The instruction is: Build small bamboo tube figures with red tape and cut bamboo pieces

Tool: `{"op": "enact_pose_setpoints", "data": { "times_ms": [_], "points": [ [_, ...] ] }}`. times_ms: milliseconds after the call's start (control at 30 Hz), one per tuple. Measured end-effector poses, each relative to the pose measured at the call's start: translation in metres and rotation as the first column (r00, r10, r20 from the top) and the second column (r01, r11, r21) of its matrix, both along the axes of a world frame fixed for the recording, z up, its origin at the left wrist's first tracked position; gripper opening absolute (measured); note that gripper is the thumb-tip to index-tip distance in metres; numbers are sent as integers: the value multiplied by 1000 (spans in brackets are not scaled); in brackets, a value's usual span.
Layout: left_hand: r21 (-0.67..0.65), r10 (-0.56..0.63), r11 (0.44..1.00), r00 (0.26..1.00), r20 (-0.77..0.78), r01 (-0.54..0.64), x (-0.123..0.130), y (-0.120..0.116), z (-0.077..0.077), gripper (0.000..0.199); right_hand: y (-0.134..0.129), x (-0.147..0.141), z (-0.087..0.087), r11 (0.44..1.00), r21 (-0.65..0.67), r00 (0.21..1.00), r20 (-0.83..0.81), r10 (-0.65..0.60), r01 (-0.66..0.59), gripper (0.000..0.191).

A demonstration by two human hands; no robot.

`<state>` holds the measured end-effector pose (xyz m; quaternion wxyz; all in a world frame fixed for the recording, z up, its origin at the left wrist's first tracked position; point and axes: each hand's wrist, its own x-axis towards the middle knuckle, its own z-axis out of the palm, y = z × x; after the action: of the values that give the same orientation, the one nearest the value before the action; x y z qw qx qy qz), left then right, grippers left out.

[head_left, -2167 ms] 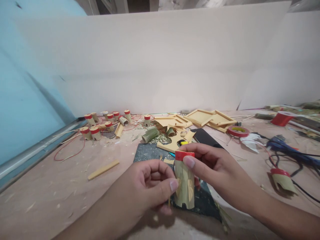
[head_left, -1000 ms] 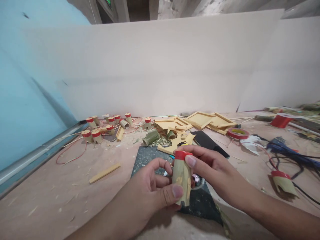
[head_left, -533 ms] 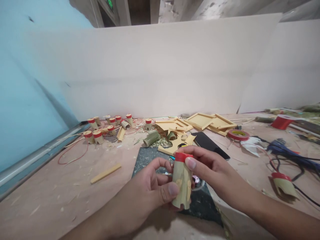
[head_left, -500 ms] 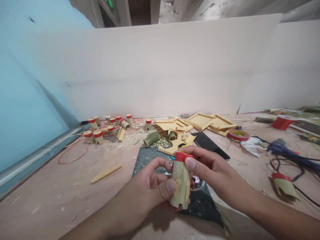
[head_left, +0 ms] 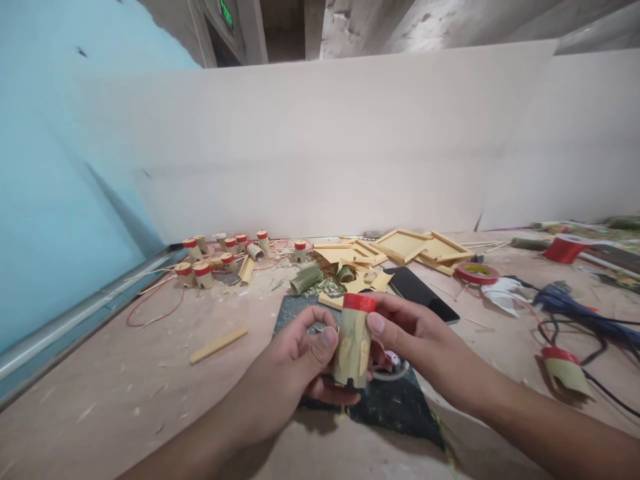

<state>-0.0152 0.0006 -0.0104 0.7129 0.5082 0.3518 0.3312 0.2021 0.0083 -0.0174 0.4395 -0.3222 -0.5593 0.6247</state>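
Observation:
Between my two hands, above a dark mat (head_left: 395, 413), stands a short bamboo tube (head_left: 353, 347), upright, with red tape round its top and notches in its lower rim. My left hand (head_left: 305, 360) cradles it from the left, its lower fingers passing behind and beneath it; the thumb and forefinger curl close to its side. On the right, my right hand (head_left: 403, 330) pinches the tube, with the thumb at its upper side and the fingers partly hidden behind. A small pink item (head_left: 390, 361) with a clear ring lies on the mat behind the tube.
Several red-topped bamboo tubes (head_left: 203, 275) stand at the back left. A wooden strip (head_left: 219, 344) lies at left. Further back are wooden frames (head_left: 400, 245), a black phone (head_left: 423, 295) and a tape roll (head_left: 477, 273). At right are another bamboo tube (head_left: 565, 373), cables and red ribbon (head_left: 565, 249).
The bamboo tube has been lifted slightly and turned, so its red top and lower notches sit differently. My left thumb has moved up and off the tube's face. The view has shifted a little.

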Motion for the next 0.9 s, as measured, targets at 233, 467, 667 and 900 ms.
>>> {"op": "enact_pose_setpoints", "data": {
  "times_ms": [233,467,667,900],
  "points": [
    [-5,15,1000,1000,2,-15,2,-1,1,49,2,0,-7,999,11,999,38,32,-33,41],
    [12,-12,1000,999,52,11,0,-1,-2,43,-1,-4,-2,997,8,996,54,77,-77,43],
    [17,-59,998,994,89,58,-2,2,-5,42,1,-2,-3,994,17,993,42,109,-109,38],
    [24,-41,999,994,104,38,-2,3,-7,47,1,-1,-5,969,27,965,-86,247,-246,46]
  ]
}}
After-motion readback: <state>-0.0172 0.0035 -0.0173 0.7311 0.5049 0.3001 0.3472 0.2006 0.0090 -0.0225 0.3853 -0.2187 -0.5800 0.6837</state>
